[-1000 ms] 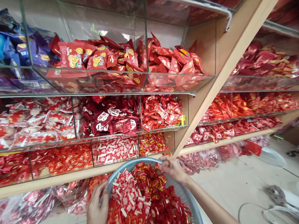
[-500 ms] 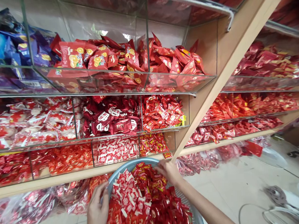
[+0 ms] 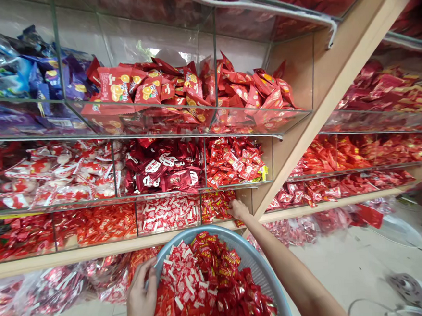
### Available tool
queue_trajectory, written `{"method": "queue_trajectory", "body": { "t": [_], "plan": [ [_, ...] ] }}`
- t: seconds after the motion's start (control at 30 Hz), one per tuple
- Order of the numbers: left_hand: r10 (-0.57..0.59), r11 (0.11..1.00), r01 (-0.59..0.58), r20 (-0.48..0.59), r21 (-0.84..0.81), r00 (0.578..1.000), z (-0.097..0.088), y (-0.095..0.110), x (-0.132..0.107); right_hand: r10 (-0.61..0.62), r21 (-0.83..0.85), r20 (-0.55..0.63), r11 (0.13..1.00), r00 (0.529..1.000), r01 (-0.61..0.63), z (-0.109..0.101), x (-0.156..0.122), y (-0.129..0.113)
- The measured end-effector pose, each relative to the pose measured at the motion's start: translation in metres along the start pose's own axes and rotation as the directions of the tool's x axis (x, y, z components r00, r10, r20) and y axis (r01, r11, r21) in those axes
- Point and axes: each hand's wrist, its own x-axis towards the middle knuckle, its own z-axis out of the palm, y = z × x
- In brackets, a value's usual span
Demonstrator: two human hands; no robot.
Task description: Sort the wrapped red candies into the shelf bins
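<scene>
My left hand grips the left rim of a round blue-grey plastic basket, its fingers closed over the edge. Red-and-white wrapped candies, red-and-yellow ones, dark red ones and orange-red ones fill the basket in separate patches. My right hand reaches past the far rim into the right end of the lowest shelf. There its fingers curl among red-and-yellow wrapped candies; the fingertips are partly hidden. The neighbouring compartment contains red-and-white candies.
Glass-fronted shelves above hold red orange-print packets, dark red packets and blue packets. A slanting wooden upright stands at the right. Plastic bags of candy lie under the shelf. A cable is on the tiled floor.
My right hand has moved from the basket's far right side, up and forward, into the lowest shelf compartment. My left hand stays on the rim. The view has shifted slightly.
</scene>
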Motion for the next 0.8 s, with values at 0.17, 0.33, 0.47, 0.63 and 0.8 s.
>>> {"method": "queue_trajectory", "body": {
  "t": [0.17, 0.33, 0.47, 0.63, 0.8],
  "plan": [
    [0.002, 1.0, -0.002, 0.003, -0.01, 1.0, 0.0, 0.001, 0.0, -0.092, 0.125, -0.094, 0.987, 0.991, 0.103, -0.004, -0.009, 0.013],
    [-0.021, 1.0, 0.021, 0.029, -0.007, 0.999, -0.001, 0.002, -0.002, -0.215, 0.632, -0.219, 0.711, 0.952, 0.306, -0.007, -0.029, 0.023],
    [-0.03, 0.999, 0.031, 0.03, -0.017, 0.999, 0.0, 0.004, -0.001, -0.225, 0.781, -0.194, 0.553, 0.955, 0.289, -0.013, -0.056, 0.018],
    [-0.037, 0.999, 0.037, 0.027, -0.026, 0.999, 0.0, 0.005, -0.001, -0.331, 0.706, -0.171, 0.616, 0.928, 0.349, -0.012, -0.098, 0.012],
    [-0.034, 0.999, 0.034, 0.02, -0.018, 0.999, -0.001, 0.008, -0.001, -0.397, 0.337, -0.164, 0.838, 0.903, 0.43, 0.013, -0.129, 0.014]
  ]
}}
